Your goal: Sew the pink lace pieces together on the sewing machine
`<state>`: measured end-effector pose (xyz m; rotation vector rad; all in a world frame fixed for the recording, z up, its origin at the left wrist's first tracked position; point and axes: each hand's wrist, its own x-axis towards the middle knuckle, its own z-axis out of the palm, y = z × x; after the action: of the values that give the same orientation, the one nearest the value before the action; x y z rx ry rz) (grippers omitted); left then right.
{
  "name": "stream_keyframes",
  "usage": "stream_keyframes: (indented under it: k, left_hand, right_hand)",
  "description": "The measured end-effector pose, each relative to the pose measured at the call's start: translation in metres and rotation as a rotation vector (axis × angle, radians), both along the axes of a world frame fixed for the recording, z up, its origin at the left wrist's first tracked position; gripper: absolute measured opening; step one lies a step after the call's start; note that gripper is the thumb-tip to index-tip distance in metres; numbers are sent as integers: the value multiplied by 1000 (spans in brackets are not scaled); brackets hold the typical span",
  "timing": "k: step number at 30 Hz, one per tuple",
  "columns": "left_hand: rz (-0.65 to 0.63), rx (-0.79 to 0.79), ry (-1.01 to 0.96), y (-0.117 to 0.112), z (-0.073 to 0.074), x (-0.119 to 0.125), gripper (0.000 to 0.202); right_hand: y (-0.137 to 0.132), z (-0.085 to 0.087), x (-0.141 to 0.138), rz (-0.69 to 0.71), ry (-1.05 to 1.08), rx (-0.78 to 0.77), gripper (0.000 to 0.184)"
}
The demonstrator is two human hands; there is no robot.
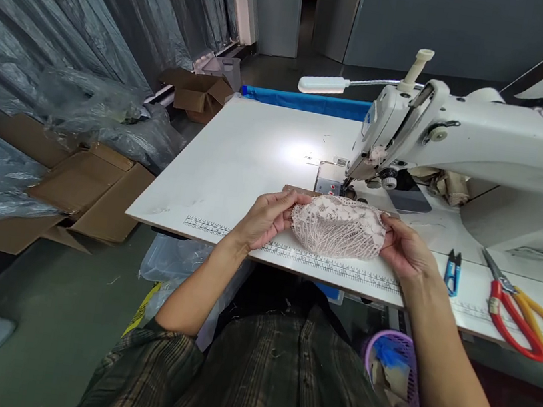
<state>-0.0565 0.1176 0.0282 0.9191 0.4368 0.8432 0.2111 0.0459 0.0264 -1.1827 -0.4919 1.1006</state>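
Observation:
A piece of pale pink lace fabric point(338, 230) stretches between my two hands, just in front of the needle area of a white sewing machine point(463, 133). My left hand point(269, 220) pinches its left end between thumb and fingers. At the opposite end, my right hand point(406, 249) grips the lace the same way. Behind the lace's upper edge a narrow brown strip point(298, 190) shows in part. The presser foot sits close beyond the fabric and is partly hidden.
Right of my right hand lie blue thread snips point(452, 273) and red-and-yellow scissors point(524, 306). A printed ruler point(314, 258) runs along the front edge of the white table point(237, 158). Below hangs a purple basket point(411, 378). Cardboard boxes point(97, 186) stand on the left.

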Motion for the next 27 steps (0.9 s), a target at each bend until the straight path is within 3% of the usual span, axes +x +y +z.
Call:
stream_keyframes:
  k: [3, 6, 9, 15, 19, 22, 24, 27]
  left_hand:
    - [28, 26, 36, 5, -4, 2, 28]
    - [69, 58, 75, 10, -9, 3, 28]
    - [89, 104, 106, 14, -13, 4, 32]
    - [70, 189, 152, 20, -11, 1, 50]
    - [102, 292, 198, 11, -2, -3, 65]
    - [96, 407, 222, -3, 11, -7, 66]
    - [47, 480, 221, -11, 22, -11, 67]
    - [-64, 583, 264, -17, 36, -15, 68]
  right_hand:
    - [0, 0, -2, -44, 2, 7, 14]
    - [-1, 0, -3, 8, -36, 4, 15]
    - [-1, 2, -5, 69, -72, -2, 21]
    - [-2, 5, -9, 53, -101, -1, 24]
    - [-5, 4, -11, 51, -166, 15, 31]
    - [-9, 10, -21, 55, -381, 67, 34]
    - [-10, 19, -35, 144, -525, 143, 36]
    - [-8, 39, -61, 413, -649, 275, 40]
